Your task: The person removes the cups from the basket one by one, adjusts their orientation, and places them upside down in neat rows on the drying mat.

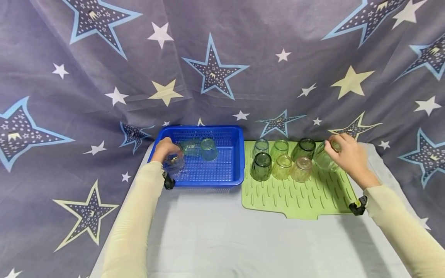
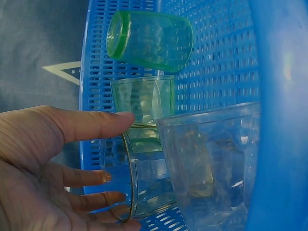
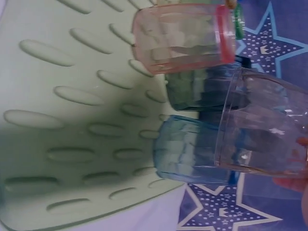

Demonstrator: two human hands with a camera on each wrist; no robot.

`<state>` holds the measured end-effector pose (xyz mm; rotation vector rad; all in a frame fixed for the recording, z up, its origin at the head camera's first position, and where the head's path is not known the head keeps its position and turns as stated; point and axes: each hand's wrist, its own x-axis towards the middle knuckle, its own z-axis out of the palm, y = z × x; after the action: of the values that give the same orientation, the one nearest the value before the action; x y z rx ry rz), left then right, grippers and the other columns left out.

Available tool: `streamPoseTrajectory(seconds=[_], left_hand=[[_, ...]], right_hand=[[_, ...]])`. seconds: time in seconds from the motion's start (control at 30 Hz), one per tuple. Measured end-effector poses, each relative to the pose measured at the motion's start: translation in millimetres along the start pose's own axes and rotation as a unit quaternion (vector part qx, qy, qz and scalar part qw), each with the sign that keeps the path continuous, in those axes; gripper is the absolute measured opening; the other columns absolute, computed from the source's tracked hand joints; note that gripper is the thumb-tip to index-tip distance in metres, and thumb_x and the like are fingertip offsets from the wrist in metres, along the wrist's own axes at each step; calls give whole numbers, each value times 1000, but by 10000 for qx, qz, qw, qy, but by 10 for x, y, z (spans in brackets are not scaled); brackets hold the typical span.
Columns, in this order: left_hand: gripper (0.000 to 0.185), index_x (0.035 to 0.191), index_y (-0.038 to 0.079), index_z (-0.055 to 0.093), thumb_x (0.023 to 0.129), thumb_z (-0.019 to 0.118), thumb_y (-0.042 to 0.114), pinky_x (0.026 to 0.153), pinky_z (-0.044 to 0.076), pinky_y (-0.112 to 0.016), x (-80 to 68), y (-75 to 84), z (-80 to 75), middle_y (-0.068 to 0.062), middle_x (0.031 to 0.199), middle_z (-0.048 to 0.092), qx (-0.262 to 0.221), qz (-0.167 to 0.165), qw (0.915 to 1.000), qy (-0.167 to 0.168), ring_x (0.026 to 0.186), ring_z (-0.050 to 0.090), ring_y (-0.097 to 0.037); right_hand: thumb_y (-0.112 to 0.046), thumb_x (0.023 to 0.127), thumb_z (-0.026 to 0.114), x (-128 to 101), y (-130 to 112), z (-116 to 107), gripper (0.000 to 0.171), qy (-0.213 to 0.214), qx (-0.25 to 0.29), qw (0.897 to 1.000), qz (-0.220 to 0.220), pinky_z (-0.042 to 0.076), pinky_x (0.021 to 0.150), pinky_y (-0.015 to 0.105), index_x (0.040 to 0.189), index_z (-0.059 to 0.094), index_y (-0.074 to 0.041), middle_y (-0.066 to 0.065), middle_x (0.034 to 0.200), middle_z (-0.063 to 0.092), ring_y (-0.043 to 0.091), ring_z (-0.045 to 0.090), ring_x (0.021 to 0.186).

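Holding glasses (image 1: 208, 150), blue basket (image 1: 234, 154), left hand (image 1: 166, 148) inside

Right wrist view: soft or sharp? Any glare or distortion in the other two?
Right wrist view: soft throughout, the green mat and the clear glass lack crisp edges, with a dark shadow across the mat. Left wrist view: sharper, a bright glare patch on the blue basket rim. Head view: evenly lit, wide-angle bowing at the edges, backdrop stars stretched.
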<state>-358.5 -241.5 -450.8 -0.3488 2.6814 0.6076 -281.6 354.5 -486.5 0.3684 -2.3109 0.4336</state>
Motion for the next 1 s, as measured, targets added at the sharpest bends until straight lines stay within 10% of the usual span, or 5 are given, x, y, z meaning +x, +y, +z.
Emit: streamPoseTrajectory(seconds=[1.0], left_hand=[[74, 135, -10, 53, 79, 85, 27, 93, 52, -48, -7, -14, 11, -25, 128, 58, -35, 91, 9996, 255, 97, 50, -31]], right_hand=[[-26, 87, 58, -318, 75, 365, 30, 63, -226, 9987, -453, 42, 40, 49, 91, 70, 0, 18, 83, 64, 36, 58, 64]])
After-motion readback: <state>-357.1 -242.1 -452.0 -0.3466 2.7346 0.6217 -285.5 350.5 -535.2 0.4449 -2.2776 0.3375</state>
